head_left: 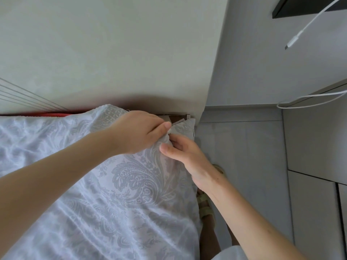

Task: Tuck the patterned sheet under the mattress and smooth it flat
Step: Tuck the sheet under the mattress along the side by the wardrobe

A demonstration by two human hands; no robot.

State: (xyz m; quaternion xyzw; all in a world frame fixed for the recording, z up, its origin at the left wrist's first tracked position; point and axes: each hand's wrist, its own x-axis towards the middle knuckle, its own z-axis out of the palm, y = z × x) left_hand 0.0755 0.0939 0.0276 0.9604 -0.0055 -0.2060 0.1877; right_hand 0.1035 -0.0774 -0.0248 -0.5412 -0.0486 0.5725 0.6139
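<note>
Head cam: L hand [139,133] fingers curled tight, pinching patterned sheet [131,184] corner; R hand [187,156] thumb + curled fingers grip same fold.

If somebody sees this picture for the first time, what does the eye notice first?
Mid-picture, the left hand and the right hand meet at the far corner of the patterned sheet, and both pinch a fold of it. At the top right, a white cable hangs loose, its plug free.
</note>
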